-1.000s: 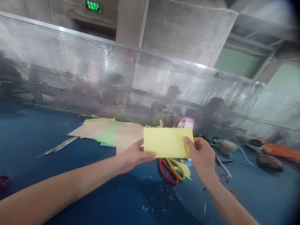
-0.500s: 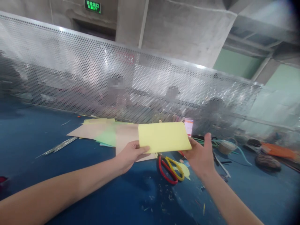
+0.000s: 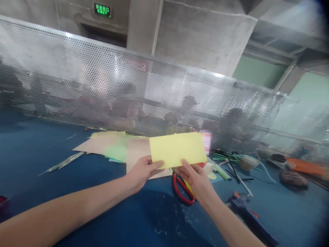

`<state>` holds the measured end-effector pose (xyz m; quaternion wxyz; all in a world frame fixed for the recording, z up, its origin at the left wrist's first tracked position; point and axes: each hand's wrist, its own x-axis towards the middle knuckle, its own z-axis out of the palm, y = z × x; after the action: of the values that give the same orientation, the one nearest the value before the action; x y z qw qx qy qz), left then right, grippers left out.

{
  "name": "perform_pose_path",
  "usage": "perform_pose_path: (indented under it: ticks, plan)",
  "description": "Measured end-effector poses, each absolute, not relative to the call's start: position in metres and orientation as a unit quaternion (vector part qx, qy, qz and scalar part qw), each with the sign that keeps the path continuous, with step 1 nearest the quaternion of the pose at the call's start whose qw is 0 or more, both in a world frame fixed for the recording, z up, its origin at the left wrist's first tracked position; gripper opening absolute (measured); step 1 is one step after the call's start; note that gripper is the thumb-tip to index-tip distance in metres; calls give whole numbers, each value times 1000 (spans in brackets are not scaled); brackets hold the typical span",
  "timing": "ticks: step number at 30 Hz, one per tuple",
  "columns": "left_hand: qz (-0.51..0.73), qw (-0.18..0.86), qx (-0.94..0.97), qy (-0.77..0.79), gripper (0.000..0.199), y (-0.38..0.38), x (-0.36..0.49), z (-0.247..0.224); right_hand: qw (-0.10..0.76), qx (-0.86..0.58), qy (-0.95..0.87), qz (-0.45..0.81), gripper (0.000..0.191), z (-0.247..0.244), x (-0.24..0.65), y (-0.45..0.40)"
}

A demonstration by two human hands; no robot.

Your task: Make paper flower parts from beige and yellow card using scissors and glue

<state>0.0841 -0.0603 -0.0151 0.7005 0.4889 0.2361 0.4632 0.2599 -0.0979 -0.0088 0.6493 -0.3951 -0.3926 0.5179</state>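
Note:
A flat yellow rectangle of paper (image 3: 177, 148) is held up above the blue table, between both hands. My left hand (image 3: 145, 171) pinches its lower left corner, thumb in front and fingers behind. My right hand (image 3: 196, 176) grips the lower edge toward the right, its thumb on the front face. Under the right hand lie scissors (image 3: 180, 192) with a red and a yellow handle; the hand partly covers the yellow one and the blades are hidden. Behind the paper, pinkish-tan sheets (image 3: 136, 151) lie on the table.
A green sheet (image 3: 117, 151) lies among the papers at left, near thin silvery strips (image 3: 64, 161). At right are coloured strips (image 3: 223, 171), a small tub (image 3: 248, 162), an orange item (image 3: 304, 165) and a dark blue tool-like object (image 3: 246, 209). A perforated metal screen (image 3: 84, 75) borders the table; people sit beyond.
My right hand has moved left along the paper's lower edge, and its thumb, raised before, now presses on the front. The paper has shifted slightly left. The dark blue object has come into sight.

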Motion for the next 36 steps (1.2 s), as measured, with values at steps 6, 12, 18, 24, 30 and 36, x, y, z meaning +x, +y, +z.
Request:
perform_pose_path:
  ticks: [6,12,18,24,30,36]
  plan:
    - [462,703,490,229,35,-61,83,-14,660,-373,-383,529,22,-9,259,-98]
    - [458,705,495,220,33,-62,83,-14,664,-373,-374,530,19,-9,260,-98]
    - [456,710,493,214,33,-62,84,-15,661,-380,-375,527,22,-11,262,-96]
    - [463,718,475,208,31,-64,85,-14,667,-394,-368,514,22,-11,263,-94]
    - [433,748,453,220,40,-73,88,-11,652,-434,-396,479,24,-12,261,-95]
    - [415,735,478,242,44,-77,89,-15,634,-452,-431,456,26,-11,260,-99]
